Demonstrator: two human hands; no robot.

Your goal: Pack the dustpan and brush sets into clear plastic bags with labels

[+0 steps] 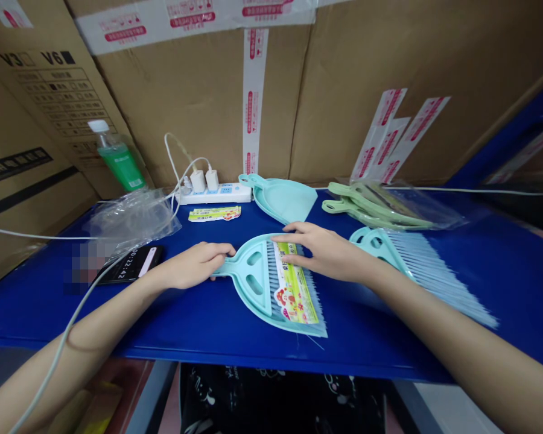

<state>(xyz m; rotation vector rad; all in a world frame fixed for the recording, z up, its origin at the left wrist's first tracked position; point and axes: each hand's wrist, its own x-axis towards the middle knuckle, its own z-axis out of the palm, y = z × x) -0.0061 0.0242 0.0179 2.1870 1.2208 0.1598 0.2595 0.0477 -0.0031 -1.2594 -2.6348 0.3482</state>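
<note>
In front of me on the blue tabletop lies a teal dustpan [248, 298] with a matching brush [272, 283] nested in it, bristles to the right. My left hand [203, 262] is closed around their handles at the left end. Across the bristles sits a yellow-green label card [296, 289] with cartoon pictures. My right hand [319, 247] rests on the card's upper part, fingers stretched out and apart. Behind it is another teal dustpan [287, 199]. A second teal brush [434, 265] lies to the right, partly hidden by my right forearm.
Green dustpan sets [375, 208] in clear plastic lie at the back right. Another label card [215, 213] is near a power strip [228, 193] with chargers. At left are crumpled plastic bags [133, 217], a phone [129, 265], a green-labelled bottle [120, 160] and a white cable [79, 313] crossing my left forearm. Cardboard boxes [199, 102] stand behind.
</note>
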